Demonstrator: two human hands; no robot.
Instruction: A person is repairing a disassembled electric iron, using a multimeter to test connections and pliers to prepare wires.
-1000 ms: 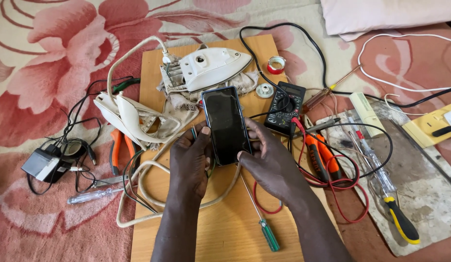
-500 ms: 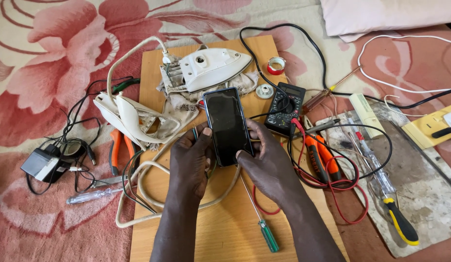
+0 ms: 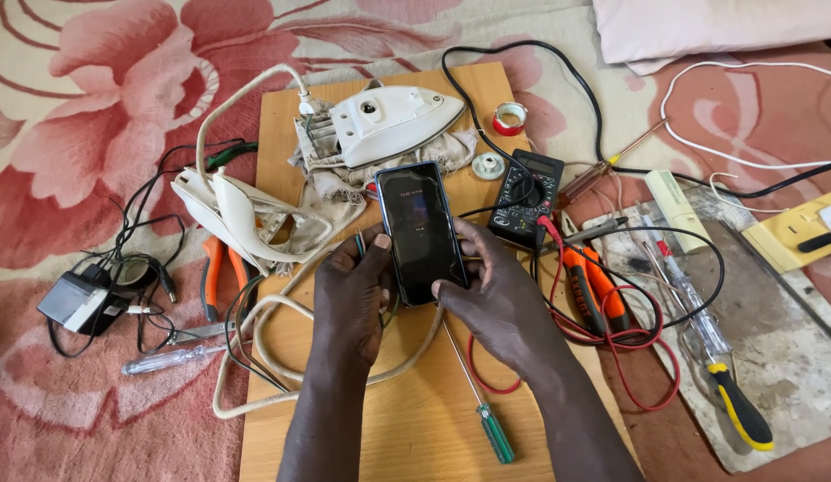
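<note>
A dark, glossy smartphone [image 3: 421, 232] is held upright over the middle of the wooden tabletop [image 3: 415, 419], its screen dimly lit. The left hand [image 3: 351, 299] has its grip closed along the phone's left edge; the right hand [image 3: 500, 299] clamps the right edge, thumb pressed at the lower corner. At 12 o'clock lies a white, smooth iron shell [image 3: 388, 120] on frayed cloth. At 2 o'clock sits a black multimeter [image 3: 529, 187]. At 5 o'clock lies a green-handled screwdriver [image 3: 487, 415].
</note>
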